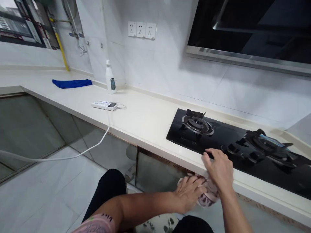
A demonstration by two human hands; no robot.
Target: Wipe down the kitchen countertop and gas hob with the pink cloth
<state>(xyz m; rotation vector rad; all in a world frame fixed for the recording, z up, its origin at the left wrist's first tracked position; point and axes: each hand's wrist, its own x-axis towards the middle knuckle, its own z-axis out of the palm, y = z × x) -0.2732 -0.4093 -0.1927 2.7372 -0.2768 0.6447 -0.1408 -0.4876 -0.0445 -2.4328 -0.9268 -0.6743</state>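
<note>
My left hand [190,191] is closed round a pale patterned cloth [209,196], pressing it against the front face of the cream countertop [136,119] just below its edge. My right hand [218,168] rests on the counter's front edge, fingers spread flat and touching the near rim of the black glass gas hob [233,152]. The hob carries two burners: a left burner [197,123] and a right burner [267,145].
A white spray bottle [110,79] stands by the tiled wall. A white power strip [105,105] lies on the counter, its cable [73,155] hanging to the floor. A blue cloth [72,83] lies far left. A range hood [250,29] hangs above. Glass-fronted cabinet openings sit below.
</note>
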